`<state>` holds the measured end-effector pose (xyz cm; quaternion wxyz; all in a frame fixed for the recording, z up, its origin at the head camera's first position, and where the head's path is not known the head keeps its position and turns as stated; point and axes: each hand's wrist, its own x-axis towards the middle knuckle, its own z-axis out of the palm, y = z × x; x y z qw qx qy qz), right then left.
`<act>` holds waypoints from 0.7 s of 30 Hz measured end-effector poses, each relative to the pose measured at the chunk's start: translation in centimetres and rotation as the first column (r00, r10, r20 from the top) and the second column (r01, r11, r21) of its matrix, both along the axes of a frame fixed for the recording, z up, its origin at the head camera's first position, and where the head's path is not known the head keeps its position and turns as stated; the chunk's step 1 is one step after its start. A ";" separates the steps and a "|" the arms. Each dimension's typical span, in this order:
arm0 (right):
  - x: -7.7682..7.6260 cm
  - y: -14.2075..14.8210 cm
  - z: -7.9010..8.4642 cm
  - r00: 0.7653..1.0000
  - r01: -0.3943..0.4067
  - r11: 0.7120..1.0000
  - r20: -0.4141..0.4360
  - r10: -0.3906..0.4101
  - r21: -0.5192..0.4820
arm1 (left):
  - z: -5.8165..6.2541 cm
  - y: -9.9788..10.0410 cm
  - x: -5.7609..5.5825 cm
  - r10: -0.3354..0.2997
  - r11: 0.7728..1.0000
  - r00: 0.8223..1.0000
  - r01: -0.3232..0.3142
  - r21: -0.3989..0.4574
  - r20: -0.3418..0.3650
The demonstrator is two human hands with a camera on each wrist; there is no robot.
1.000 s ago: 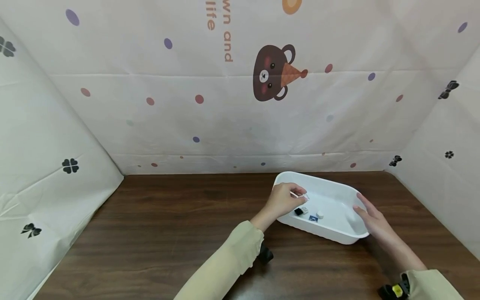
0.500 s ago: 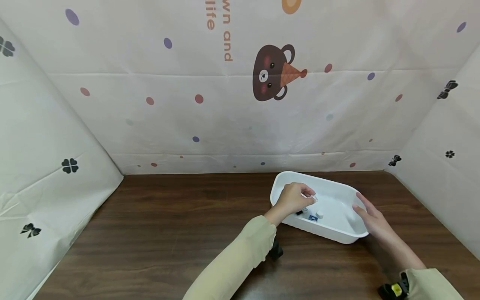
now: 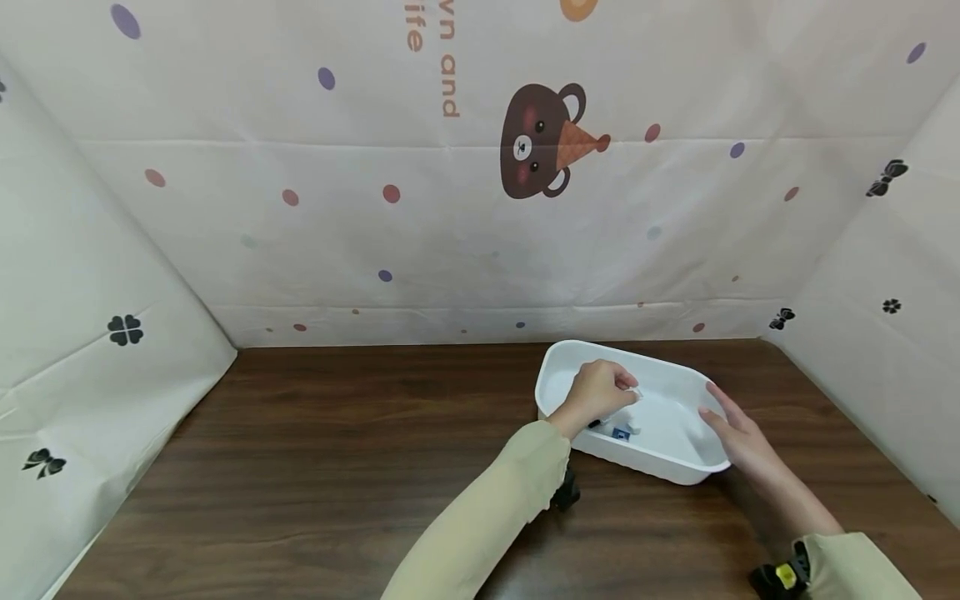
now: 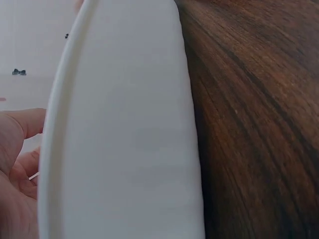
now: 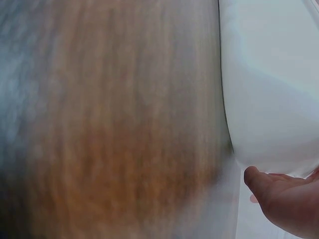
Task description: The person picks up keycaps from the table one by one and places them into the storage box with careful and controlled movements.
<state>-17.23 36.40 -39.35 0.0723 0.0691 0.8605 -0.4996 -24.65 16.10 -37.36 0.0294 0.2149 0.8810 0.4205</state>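
Note:
A white plastic tray [image 3: 660, 471] stands on the wooden table. Over its left part, my left hand [image 3: 602, 389] pinches a small white piece [image 3: 638, 393] between thumb and fingers; its kind is mostly hidden by the fingertips. Below that hand lie a blue-and-white piece [image 3: 621, 434], a small white piece [image 3: 634, 427] and a black piece [image 3: 594, 424] on the tray floor. My right hand [image 3: 748, 442] rests against the tray's right end, its fingers extended at the rim. In the left wrist view, the tray's side wall [image 4: 129, 119] covers part of the left hand [image 4: 17, 174].
Dark wooden table [image 3: 315, 467] extends to the left and in front of the tray. A printed white sheet [image 3: 337, 242] rises behind the table, with more white sheeting at both sides. Black devices [image 3: 780, 577] are strapped at the wrists.
My left hand has moved right over the tray, with the small white piece still pinched. My right hand stays at the tray's right end. The head view has shifted slightly.

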 end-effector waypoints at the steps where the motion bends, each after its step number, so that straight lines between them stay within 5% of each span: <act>1: 0.0 0.0 0.0 1.000 0.000 1.000 0.002 0.000 0.002 | 0.0 0.1 0.0 0.005 1.000 1.000 -0.005 -0.007 0.001; 21: 0.0 0.1 0.2 1.000 -0.014 1.000 -0.006 0.014 -0.003 | -0.8 0.7 -0.3 0.071 0.994 0.997 -0.068 -0.088 0.041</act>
